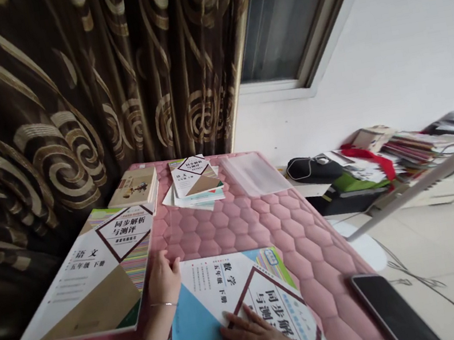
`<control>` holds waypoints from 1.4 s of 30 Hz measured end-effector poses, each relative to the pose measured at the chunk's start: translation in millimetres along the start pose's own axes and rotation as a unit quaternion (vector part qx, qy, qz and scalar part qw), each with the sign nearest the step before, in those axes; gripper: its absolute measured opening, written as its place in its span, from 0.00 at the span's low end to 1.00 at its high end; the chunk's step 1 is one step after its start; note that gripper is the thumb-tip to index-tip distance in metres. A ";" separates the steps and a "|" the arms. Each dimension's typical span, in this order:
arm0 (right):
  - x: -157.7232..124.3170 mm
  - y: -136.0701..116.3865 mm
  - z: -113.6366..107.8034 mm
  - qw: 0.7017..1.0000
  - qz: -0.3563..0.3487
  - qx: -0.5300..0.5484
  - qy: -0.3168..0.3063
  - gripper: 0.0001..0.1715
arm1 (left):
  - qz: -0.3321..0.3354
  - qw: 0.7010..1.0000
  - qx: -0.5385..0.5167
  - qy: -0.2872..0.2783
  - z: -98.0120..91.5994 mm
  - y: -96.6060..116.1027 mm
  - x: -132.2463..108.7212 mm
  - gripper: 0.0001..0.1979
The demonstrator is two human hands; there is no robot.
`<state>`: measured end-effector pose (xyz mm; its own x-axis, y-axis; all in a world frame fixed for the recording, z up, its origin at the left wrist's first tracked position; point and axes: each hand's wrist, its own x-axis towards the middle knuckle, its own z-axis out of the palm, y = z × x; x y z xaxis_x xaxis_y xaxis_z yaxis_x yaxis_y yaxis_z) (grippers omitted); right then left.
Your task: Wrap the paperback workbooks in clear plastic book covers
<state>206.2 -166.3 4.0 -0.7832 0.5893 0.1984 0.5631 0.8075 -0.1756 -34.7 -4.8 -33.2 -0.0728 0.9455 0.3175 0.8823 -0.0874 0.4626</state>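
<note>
A workbook with a white, blue and striped cover (201, 290) lies sideways on the pink table. My right hand (257, 336) rests flat on its lower part, fingers stretched over the cover. Just past the workbook's left edge, my left hand (164, 279) is on the table with thumb and fingers apart and nothing visible in it; two thin bangles circle that wrist. Left of it lies another workbook with a white and tan cover (92, 274). Whether the left fingertips touch either book is hard to see.
Farther back are a stack of tan books (134, 186), a small pile of booklets (195, 176) and a translucent plastic sheet (254, 174). A dark phone (392, 308) lies at the right edge. Beyond stand a white lamp (421, 184) and cluttered papers (407, 154). Patterned curtains (126, 65) hang behind.
</note>
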 end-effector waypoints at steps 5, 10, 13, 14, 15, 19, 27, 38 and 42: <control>7.1 -1.5 -13.5 1.000 0.009 0.014 -0.023 0.22 | 0.000 1.000 -0.023 0.003 -5.6 4.1 -0.2 0.16; 14.9 -3.3 -23.1 0.999 -0.004 0.026 -0.030 0.18 | 0.079 0.996 0.001 0.029 -31.3 24.1 -19.2 0.15; 16.0 -7.5 -20.0 0.997 0.006 0.077 -0.024 0.17 | 0.142 0.982 -0.081 -0.094 -61.7 41.8 -41.5 0.10; 15.7 -9.3 -19.7 0.995 0.021 0.097 -0.024 0.17 | 0.163 0.964 -0.125 -0.167 -73.1 47.3 -48.9 0.09; 15.5 -11.0 -20.7 0.992 0.043 0.114 -0.024 0.18 | 0.180 0.940 -0.166 -0.237 -84.6 52.3 -55.6 0.09; 17.4 -13.1 -38.8 0.977 0.172 0.127 -0.003 0.18 | 0.168 0.886 -0.206 -0.380 -120.4 63.6 -70.1 0.10; 34.2 13.4 -71.3 0.954 0.276 0.062 0.102 0.22 | 0.020 0.939 -0.225 -0.259 -128.4 54.8 -52.2 0.08; 41.0 32.9 -67.7 0.947 0.261 -0.052 0.179 0.22 | -0.132 0.882 -0.431 -0.136 -91.9 52.4 -36.9 0.18; 44.8 37.0 -65.3 0.945 0.251 -0.091 0.191 0.22 | -0.131 0.905 -0.400 -0.061 -84.3 57.7 -35.7 0.16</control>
<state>209.2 -108.3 69.4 -0.2731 0.8367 0.4747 0.9010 0.3954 -0.1785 -20.5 -70.0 51.9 -0.1367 0.9899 0.0388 0.2199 -0.0079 0.9755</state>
